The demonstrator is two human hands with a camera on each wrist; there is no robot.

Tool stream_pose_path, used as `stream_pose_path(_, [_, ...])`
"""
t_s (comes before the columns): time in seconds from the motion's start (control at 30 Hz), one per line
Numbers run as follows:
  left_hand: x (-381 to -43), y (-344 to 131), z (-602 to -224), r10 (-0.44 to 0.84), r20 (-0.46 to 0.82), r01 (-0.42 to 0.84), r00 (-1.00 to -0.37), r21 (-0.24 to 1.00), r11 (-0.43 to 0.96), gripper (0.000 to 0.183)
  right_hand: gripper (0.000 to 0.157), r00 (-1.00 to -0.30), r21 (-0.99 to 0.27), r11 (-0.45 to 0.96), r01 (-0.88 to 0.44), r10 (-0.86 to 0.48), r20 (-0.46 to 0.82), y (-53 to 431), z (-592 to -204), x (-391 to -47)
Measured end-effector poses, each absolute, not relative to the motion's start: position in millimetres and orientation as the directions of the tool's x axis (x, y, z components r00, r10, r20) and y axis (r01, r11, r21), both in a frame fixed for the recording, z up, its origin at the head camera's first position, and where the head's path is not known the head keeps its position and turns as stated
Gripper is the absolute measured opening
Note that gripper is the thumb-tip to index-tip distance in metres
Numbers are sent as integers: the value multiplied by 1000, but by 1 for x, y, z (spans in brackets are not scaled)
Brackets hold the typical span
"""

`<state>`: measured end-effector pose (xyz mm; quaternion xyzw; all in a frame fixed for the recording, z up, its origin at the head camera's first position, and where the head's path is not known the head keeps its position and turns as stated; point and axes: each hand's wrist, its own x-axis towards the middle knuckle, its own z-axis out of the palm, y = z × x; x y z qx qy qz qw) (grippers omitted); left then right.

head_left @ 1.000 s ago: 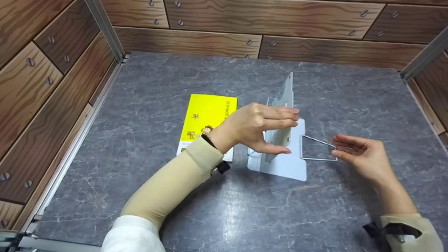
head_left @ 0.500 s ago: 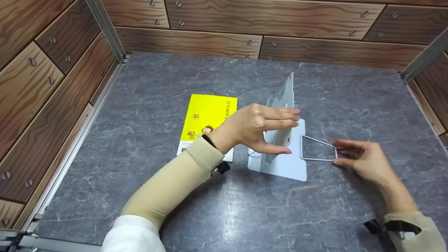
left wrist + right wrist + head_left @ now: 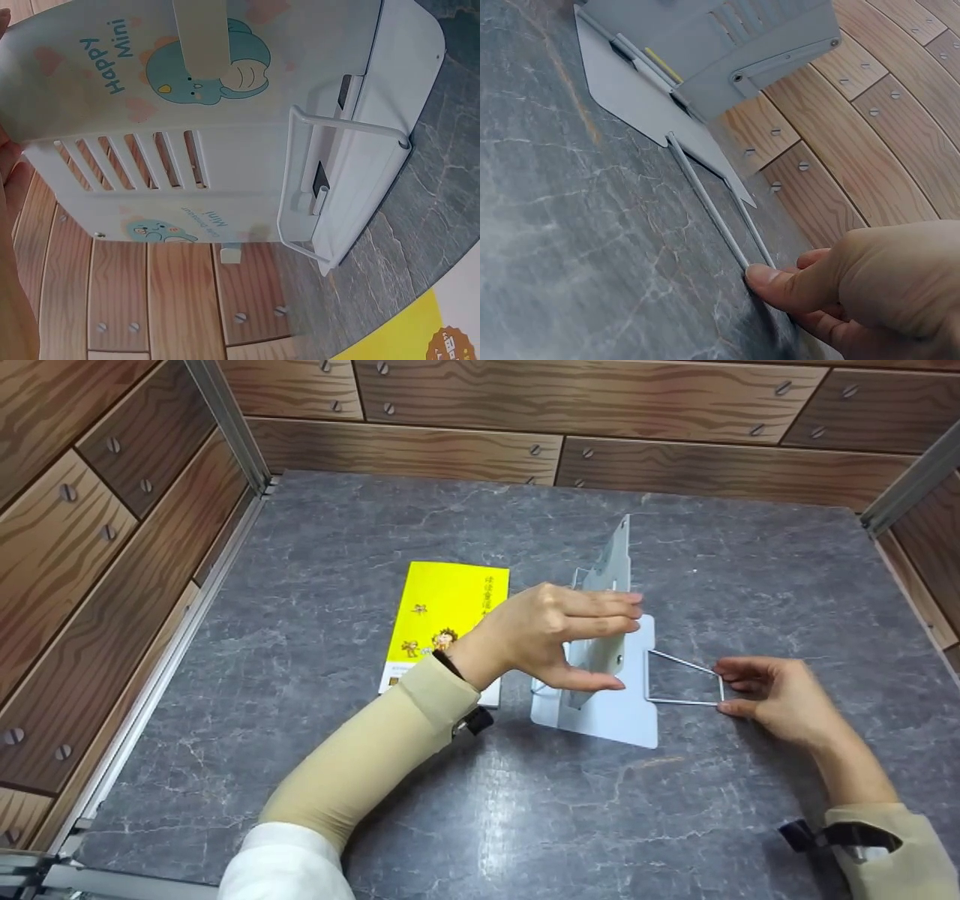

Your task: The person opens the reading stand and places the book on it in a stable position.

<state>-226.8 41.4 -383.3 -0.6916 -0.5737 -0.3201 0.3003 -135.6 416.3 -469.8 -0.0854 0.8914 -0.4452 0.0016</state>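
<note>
A pale metal book stand (image 3: 604, 720) with dinosaur prints rests on its base plate, its slotted panel (image 3: 247, 161) tilted upright. My left hand (image 3: 551, 630) lies over the panel with fingers and thumb stretched straight across its upper edge; the left wrist view shows only parts of that hand at the left border. On the stand's right, a wire leg (image 3: 709, 206) reaches out low over the table. My right hand (image 3: 780, 697) pinches the leg's outer end between thumb and fingers. In the left wrist view, a wire page holder (image 3: 289, 180) sticks out at the panel's foot.
A yellow book (image 3: 450, 600) with cartoon figures lies flat just left of the stand, partly under my left wrist. The grey marbled table (image 3: 337, 532) is enclosed by wood-patterned walls (image 3: 450, 446) with metal posts at the corners.
My right hand's thumb has moved down to the near corner of the wire leg, and the fingers have settled around its end. The left hand and the panel have stayed in place.
</note>
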Motion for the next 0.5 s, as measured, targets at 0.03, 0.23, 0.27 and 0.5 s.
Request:
stream_pose_path(0.03, [-227,41,-383,600,788,986,136,-48,-161,55,58,-984,-793,589,-154,-162,71,417,-470,-137])
stream_pose_path(0.23, [-227,40,-384,597,792,987,130,-43,-158,55,60,-978,-784,601,-155,-203,38,419,-467,-143])
stream_pose_path(0.27, [-227,40,-385,596,793,986,129,-42,-159,55,60,-978,-786,600,-150,-208,27,419,-467,-144])
stream_pose_path(0.5, [-226,39,-385,592,796,986,125,-34,-163,54,64,-979,-849,519,-102,-203,-7,424,-468,-147])
